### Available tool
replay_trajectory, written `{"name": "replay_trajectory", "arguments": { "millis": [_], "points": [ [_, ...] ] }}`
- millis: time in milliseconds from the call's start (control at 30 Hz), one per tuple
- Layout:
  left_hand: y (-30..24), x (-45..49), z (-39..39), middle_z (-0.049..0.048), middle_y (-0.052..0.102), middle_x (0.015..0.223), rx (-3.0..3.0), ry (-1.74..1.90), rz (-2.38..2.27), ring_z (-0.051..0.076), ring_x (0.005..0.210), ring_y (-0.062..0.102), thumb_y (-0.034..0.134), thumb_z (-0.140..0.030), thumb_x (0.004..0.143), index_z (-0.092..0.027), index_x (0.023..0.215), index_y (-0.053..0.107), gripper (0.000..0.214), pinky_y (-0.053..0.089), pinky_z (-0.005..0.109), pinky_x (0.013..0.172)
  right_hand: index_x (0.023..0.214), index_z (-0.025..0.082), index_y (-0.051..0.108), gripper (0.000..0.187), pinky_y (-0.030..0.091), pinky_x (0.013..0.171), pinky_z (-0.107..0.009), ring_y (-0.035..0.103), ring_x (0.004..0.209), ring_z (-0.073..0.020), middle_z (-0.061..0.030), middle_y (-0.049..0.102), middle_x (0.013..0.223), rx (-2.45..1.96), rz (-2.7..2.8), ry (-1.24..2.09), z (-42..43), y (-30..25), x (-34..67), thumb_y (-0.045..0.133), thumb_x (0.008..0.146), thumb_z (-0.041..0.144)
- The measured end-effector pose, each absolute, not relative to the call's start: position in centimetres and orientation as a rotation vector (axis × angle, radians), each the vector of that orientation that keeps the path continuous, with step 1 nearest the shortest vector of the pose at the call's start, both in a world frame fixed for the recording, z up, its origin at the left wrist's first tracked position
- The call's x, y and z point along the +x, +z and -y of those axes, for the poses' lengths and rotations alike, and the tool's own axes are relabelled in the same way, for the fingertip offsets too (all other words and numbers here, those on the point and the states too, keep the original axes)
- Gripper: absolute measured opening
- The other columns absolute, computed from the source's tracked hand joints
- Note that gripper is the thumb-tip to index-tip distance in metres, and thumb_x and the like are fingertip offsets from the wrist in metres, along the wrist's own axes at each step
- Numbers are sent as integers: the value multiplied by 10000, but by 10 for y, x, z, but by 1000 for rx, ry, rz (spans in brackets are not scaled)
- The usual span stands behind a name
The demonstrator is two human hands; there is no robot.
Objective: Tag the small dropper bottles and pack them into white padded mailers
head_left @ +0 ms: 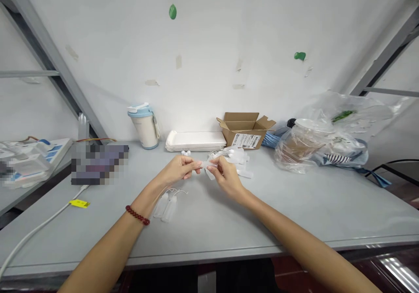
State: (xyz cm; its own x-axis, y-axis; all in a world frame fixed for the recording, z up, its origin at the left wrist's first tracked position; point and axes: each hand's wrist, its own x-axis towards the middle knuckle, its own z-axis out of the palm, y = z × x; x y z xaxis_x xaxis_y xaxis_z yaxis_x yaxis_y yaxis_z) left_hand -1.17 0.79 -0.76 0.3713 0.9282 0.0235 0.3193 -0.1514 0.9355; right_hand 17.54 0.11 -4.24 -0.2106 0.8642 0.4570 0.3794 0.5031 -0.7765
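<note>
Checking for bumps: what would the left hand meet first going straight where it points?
Past the small clear piece it holds, the left hand would probably meet the right hand; depth is unclear.

The left hand [178, 169] and right hand [228, 178] partly hide a small pale piece [204, 164].

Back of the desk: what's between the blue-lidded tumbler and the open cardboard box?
In the head view, a long, low white stack lies between the tumbler and the cardboard box; what it's made of isn't clear.

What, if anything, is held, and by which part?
A small translucent piece: left hand pinches one end, right hand the other; too small to identify.
</note>
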Motion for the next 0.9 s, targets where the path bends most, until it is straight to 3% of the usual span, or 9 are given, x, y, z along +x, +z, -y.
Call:
{"name": "replay_trajectory", "arguments": {
  "millis": [100,200,300,400,533,633,700,767,900],
  "points": [
    [-4,-11,-6,-55,433,437,1762,777,-1177,62,392,309,561,-483,781,-147,712,675,362,303,228,457,764,210,462,220,343,442,-242,414,447,-100,55,466,553,-1055,1644,934,-3,-38,176,530,804,416],
    [-4,-5,-3,-24,560,557,1798,800,-1246,60,382,328,559,-438,770,-154,713,667,309,305,220,407,699,210,436,317,318,351,-224,313,362,-61,76,433,516,-1012,1444,1306,-6,-35,175,578,747,490],
    [-9,4,-2,11,645,708,1852,937,-1180,98,512,496,545,-315,749,-163,669,618,186,406,224,497,651,213,413,388,278,293,-211,244,316,-48,86,398,445,-989,1307,1479,-3,-34,171,545,747,565],
    [-14,6,-4,35,677,757,1885,888,-1043,167,731,607,537,-277,732,-164,782,640,161,466,261,665,642,204,434,398,290,283,-214,241,307,-46,82,405,435,-951,1284,1447,4,-33,165,525,762,573],
    [-12,-8,-15,58,684,810,1771,884,-1251,131,537,549,554,-312,706,-146,969,624,319,436,254,511,681,200,456,408,365,348,-228,312,354,-59,79,418,464,-883,1227,1380,2,-32,164,540,750,594],
    [-14,-31,-30,69,676,813,1662,1000,-1447,96,450,487,573,-280,645,-138,891,626,289,388,238,443,721,199,454,409,388,411,-239,396,417,-75,44,507,560,-966,1167,1244,-11,-34,172,543,747,597],
    [-20,-46,-40,62,672,760,1618,979,-1515,127,496,531,587,-289,626,-144,838,628,260,405,244,461,756,200,451,380,353,414,-235,410,436,-80,21,550,635,-1057,1172,1131,-20,-36,178,522,773,573],
    [-29,-59,-50,55,664,699,1713,939,-1610,162,553,557,604,-290,610,-158,762,642,204,438,270,527,786,204,446,332,329,424,-237,415,456,-89,12,555,673,-1130,1207,1007,-27,-39,184,472,817,534],
    [-47,-67,-65,76,689,896,2078,980,-1635,207,736,582,570,-271,658,-186,832,678,222,461,327,729,837,206,455,229,369,542,-259,483,594,-125,-1,554,736,-1230,1376,730,-32,-41,189,423,861,431]
  ]
}}
